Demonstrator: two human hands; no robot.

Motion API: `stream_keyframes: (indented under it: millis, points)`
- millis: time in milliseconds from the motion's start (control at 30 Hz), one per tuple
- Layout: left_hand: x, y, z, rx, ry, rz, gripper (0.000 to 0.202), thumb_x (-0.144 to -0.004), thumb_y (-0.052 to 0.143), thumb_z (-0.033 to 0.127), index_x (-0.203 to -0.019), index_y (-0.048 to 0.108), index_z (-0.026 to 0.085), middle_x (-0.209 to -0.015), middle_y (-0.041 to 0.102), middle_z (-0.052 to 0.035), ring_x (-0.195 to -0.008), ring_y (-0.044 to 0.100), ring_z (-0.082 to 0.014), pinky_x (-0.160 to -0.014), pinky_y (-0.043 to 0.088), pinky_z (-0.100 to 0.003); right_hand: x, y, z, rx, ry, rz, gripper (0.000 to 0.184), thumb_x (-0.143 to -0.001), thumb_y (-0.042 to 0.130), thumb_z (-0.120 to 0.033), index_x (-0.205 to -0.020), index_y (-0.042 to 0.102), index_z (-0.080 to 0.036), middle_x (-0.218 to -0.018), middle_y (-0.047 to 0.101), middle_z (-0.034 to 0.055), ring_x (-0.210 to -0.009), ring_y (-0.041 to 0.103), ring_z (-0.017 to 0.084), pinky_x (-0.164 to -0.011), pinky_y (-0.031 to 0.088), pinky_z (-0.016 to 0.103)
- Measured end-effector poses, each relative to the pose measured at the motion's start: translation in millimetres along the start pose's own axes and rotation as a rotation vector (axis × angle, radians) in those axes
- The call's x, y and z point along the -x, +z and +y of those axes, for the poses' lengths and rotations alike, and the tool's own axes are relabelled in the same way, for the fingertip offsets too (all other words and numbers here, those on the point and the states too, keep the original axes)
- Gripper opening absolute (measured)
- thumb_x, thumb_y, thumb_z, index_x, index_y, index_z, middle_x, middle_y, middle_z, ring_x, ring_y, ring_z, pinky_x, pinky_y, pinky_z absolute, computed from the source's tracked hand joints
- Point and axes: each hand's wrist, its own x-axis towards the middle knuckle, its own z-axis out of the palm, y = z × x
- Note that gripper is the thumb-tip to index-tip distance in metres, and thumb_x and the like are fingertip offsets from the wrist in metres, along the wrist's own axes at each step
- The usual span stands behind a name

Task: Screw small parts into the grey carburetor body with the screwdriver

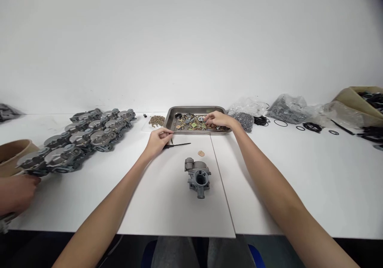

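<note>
Grey metal carburetors (102,138) sit in rows on a white table (287,188), beside a round tan tub (29,145) at left. Toward the right, below a white wall (191,40), lie clear plastic bags (287,109), black rings (312,127) and a tan bin (347,97) holding dark pieces (374,98).

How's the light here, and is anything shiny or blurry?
Head view: soft light, gentle shadows on the white table; bright glints on the carburetors at the left; small parts in the metal tray look slightly soft; the upper right corner looks dark.
</note>
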Motion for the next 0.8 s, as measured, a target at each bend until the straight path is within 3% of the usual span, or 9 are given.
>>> stream_keyframes:
  millis: [167, 433, 567, 700, 800]
  points:
    - [0.4, -0.5, -1.7, 0.016, 0.003, 0.003, 0.026, -0.071, 0.069, 0.033, -0.087, 0.066, 0.013, -0.059, 0.06, -0.0007, -0.052, 0.055, -0.01, -0.051, 0.04, -0.021, -5.0, -1.0, 3.3, 0.106, -0.048, 0.074, 0.027, -0.079, 0.063, -0.007, -0.103, 0.072, -0.014, -0.108, 0.072, 0.0115, -0.098, 0.066, 0.022, -0.088, 0.05, 0.031]
    - [-0.7, 0.4, 0.1, 0.013, 0.004, 0.012, 0.026, -0.071, 0.069, 0.034, -0.086, 0.066, 0.013, -0.059, 0.059, -0.0004, -0.051, 0.055, -0.0101, -0.048, 0.038, -0.02, -0.6, 0.6, -10.4, 0.123, -0.118, 0.137, 0.026, -0.084, 0.057, -0.008, -0.104, 0.072, -0.015, -0.116, 0.07, 0.011, -0.105, 0.064, 0.022, -0.091, 0.049, 0.031]
    - [-0.6, -0.1, -1.1, 0.003, 0.016, 0.005, 0.025, -0.072, 0.068, 0.034, -0.086, 0.067, 0.013, -0.057, 0.058, 0.0001, -0.051, 0.054, -0.0102, -0.047, 0.037, -0.02, 0.6, 9.6, -20.5, 0.078, -0.152, 0.099, 0.023, -0.086, 0.056, -0.01, -0.102, 0.071, -0.015, -0.11, 0.072, 0.0106, -0.097, 0.067, 0.02, -0.085, 0.052, 0.029]
    - [-1.1, 0.0, -3.4, 0.018, 0.021, 0.015, 0.023, -0.071, 0.068, 0.031, -0.086, 0.066, 0.013, -0.059, 0.059, -0.0002, -0.051, 0.054, -0.0098, -0.048, 0.038, -0.021, -1.4, 24.6, -27.0, -0.006, -0.195, -0.035, 0.024, -0.089, 0.054, -0.014, -0.107, 0.07, -0.015, -0.1, 0.075, 0.0095, -0.082, 0.069, 0.017, -0.077, 0.054, 0.029]
    - [-1.3, 0.9, -3.4, 0.052, 0.014, 0.026, 0.022, -0.07, 0.069, 0.029, -0.084, 0.065, 0.012, -0.057, 0.059, -0.0004, -0.049, 0.053, -0.0097, -0.048, 0.039, -0.021, -7.4, 32.1, -25.0, 0.052, -0.216, -0.048, 0.022, -0.084, 0.059, -0.014, -0.1, 0.073, -0.015, -0.105, 0.074, 0.0097, -0.09, 0.069, 0.02, -0.084, 0.053, 0.031]
